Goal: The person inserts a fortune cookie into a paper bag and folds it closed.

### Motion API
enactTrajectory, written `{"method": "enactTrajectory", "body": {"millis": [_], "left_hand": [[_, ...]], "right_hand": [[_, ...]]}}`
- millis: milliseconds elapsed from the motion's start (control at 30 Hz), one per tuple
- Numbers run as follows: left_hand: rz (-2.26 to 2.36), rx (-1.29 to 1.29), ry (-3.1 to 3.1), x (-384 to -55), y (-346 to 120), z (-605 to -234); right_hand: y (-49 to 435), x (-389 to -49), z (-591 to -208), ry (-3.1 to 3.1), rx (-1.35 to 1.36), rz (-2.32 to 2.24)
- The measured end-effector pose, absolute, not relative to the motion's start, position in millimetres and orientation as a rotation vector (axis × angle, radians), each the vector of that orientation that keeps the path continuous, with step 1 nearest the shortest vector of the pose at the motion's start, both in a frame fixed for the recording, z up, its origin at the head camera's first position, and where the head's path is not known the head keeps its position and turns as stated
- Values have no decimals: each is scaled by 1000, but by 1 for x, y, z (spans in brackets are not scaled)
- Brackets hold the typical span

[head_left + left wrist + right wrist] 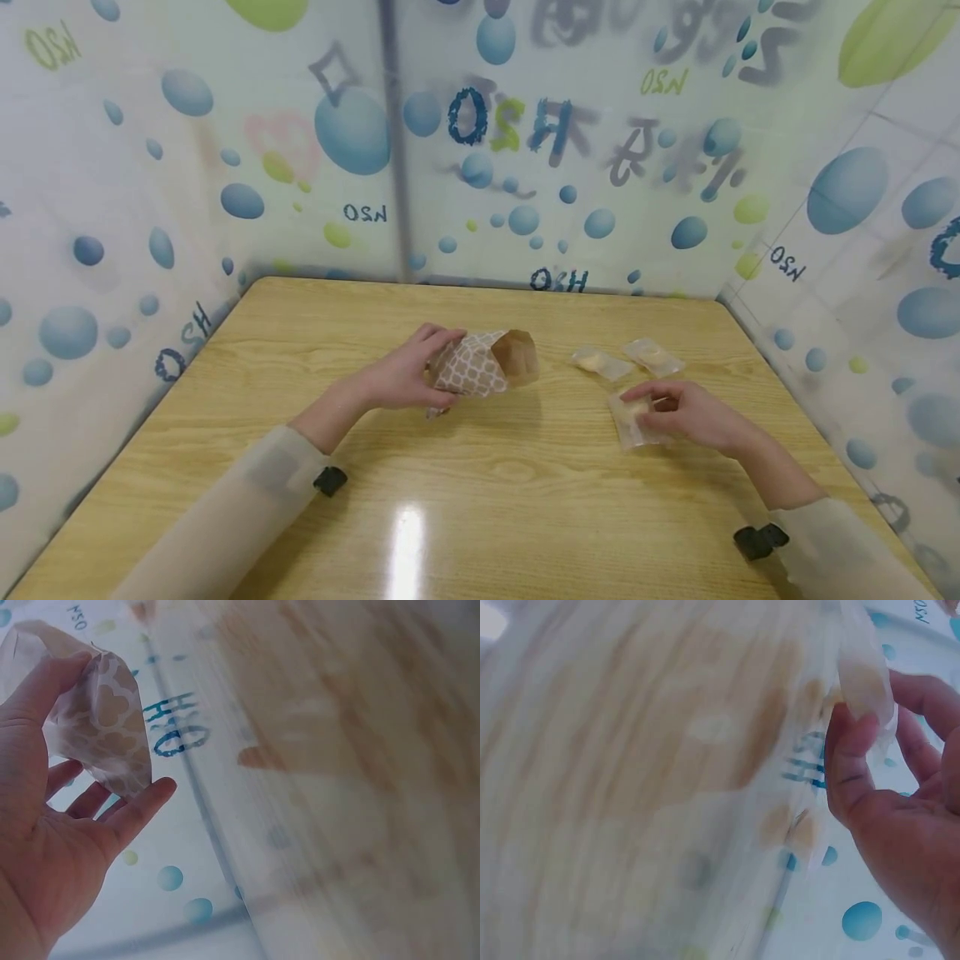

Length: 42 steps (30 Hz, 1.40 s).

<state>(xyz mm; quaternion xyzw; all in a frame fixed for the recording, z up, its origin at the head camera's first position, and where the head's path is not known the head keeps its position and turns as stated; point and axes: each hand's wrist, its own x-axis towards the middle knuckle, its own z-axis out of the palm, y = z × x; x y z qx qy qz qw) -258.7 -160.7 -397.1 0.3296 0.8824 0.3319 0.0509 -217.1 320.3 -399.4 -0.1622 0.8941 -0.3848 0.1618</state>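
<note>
At 11 o'clock from the centre of the table (525, 500), my left hand (401, 377) grips the patterned paper bag (468, 368), thumb on one side and fingers on the other. The bag sits at 12 o'clock, its mouth gaping toward 3 o'clock. Status: bag open and steadied. Its depth is hidden, so I cannot tell whether it is loaded. To its right, at 1 o'clock, the left loose packet (597, 363) lies untouched; the held packet (628, 427) is at 2 o'clock, outside the bag; the far loose packet (652, 357) lies untouched beyond it. My right hand (697, 414) pinches the held packet between thumb and fingers; I cannot tell whether it is fully clear of the table. Assessment: partway; one packet is picked, two are unpicked, and all three visible packets are outside the bag.
</note>
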Motion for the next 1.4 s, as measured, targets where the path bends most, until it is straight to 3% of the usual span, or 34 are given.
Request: {"method": "enactTrajectory", "body": {"millis": [500,1400], "left_hand": [[1033,938,2659,-256,-157,-392],[984,891,2680,-257,-154,-392]], "right_hand": [[281,-223,-379,2544,-479,-1423],[204,-237,-336,2437,-506,-1529]]}}
